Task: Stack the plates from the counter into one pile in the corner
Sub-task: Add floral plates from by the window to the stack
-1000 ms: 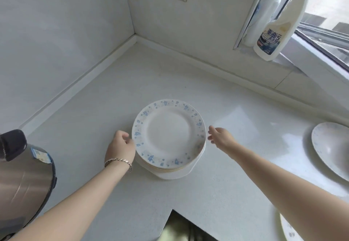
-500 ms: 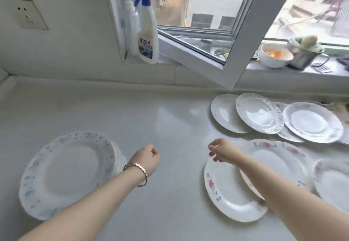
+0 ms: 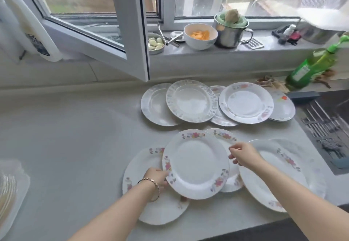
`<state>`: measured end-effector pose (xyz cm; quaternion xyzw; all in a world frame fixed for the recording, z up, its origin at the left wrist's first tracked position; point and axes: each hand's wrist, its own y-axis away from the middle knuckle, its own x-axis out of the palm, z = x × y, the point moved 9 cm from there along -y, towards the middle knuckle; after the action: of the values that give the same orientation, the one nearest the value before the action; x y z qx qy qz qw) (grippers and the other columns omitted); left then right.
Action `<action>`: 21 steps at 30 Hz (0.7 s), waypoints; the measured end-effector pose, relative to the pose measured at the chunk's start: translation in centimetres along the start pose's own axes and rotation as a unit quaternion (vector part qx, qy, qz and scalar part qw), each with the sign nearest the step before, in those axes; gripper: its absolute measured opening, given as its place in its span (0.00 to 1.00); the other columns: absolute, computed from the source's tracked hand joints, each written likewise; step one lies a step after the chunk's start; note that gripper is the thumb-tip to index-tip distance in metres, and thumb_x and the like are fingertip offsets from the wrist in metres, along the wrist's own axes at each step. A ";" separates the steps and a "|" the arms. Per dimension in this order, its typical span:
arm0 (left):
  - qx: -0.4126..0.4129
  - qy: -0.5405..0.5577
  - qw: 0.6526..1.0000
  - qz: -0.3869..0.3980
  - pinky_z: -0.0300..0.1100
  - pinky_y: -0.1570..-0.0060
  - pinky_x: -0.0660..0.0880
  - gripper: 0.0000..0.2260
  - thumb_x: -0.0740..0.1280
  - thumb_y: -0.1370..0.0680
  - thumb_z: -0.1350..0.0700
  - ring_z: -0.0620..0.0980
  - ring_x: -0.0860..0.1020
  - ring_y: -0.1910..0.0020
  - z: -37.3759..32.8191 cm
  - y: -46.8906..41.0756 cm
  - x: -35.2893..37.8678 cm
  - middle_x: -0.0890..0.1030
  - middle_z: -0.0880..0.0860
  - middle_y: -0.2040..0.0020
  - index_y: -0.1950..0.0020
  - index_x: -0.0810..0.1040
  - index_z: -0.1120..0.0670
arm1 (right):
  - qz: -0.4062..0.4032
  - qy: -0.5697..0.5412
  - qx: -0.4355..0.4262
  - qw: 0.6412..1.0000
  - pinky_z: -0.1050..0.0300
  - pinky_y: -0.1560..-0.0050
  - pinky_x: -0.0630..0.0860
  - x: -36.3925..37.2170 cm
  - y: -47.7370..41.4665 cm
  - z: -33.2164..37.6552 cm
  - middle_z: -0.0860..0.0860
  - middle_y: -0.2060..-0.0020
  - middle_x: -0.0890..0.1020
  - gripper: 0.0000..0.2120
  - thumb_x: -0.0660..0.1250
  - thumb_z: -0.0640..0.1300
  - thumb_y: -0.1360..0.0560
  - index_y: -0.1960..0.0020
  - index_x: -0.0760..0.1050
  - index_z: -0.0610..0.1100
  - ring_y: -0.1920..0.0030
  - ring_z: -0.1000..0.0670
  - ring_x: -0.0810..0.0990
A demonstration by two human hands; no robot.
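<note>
A white plate with pink flowers (image 3: 196, 165) is held tilted above the counter. My left hand (image 3: 156, 177) grips its left rim and my right hand (image 3: 243, 154) pinches its right rim. Beneath it lie a plate at the left (image 3: 151, 206) and another floral plate (image 3: 229, 180). A large plate (image 3: 272, 176) lies under my right forearm. Several more plates overlap in a far row (image 3: 190, 100). The edge of the corner pile (image 3: 7, 193) shows at the far left.
An open window frame (image 3: 132, 32) juts over the counter. The sill holds a white bowl (image 3: 200, 35), a steel mug (image 3: 230, 30) and a garlic dish (image 3: 155, 43). A spray bottle (image 3: 28, 25) stands left, a green bottle (image 3: 311, 64) right, by the sink (image 3: 328, 127).
The view swung right from the corner pile to the loose plates. Both hands left the pile, reached across, and now hold a floral plate lifted off the others.
</note>
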<state>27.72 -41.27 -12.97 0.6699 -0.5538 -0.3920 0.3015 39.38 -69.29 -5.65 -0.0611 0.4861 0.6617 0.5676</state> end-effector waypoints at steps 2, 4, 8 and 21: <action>-0.005 0.046 0.999 -0.014 0.39 0.66 0.75 0.07 0.64 0.25 0.67 0.54 0.77 0.63 0.1 -0.3 0.9 0.78 0.57 0.60 0.61 0.72 0.58 | 0.007 -0.009 0.007 1.000 0.61 0.66 0.71 -0.8 -0.8 -1.2 0.49 0.68 0.80 0.07 0.58 0.39 0.24 0.52 0.75 0.43 0.70 0.50 0.76; -0.015 0.095 0.995 -0.023 0.39 0.73 0.77 0.06 0.64 0.25 0.69 0.54 0.78 0.64 0.4 -0.5 1.5 0.79 0.58 0.61 0.60 0.73 0.60 | 0.016 -0.018 0.015 1.000 0.60 0.65 0.72 -1.2 -1.3 -2.3 0.49 0.67 0.80 0.07 0.58 0.39 0.24 0.51 0.75 0.43 0.69 0.50 0.77; -0.040 0.174 0.983 -0.041 0.39 0.78 0.78 0.08 0.62 0.24 0.70 0.50 0.78 0.74 1.0 -1.2 2.4 0.78 0.57 0.68 0.62 0.73 0.63 | 0.025 -0.022 0.025 0.999 0.61 0.67 0.70 -1.5 -2.0 -4.0 0.48 0.67 0.80 0.08 0.58 0.38 0.25 0.51 0.75 0.42 0.70 0.51 0.76; 0.055 0.279 0.957 -0.052 0.38 0.74 0.80 0.10 0.60 0.22 0.69 0.48 0.79 0.70 -1.0 1.8 -1.4 0.80 0.55 0.62 0.59 0.75 0.58 | 0.055 0.033 0.016 0.998 0.62 0.70 0.67 0.2 -2.1 -1.4 0.49 0.67 0.79 0.09 0.56 0.37 0.24 0.50 0.74 0.41 0.69 0.51 0.75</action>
<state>27.56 -40.34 -10.72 0.7958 -0.4333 -0.1735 0.3858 40.39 -70.40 -7.70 -0.0469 0.5175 0.6818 0.5149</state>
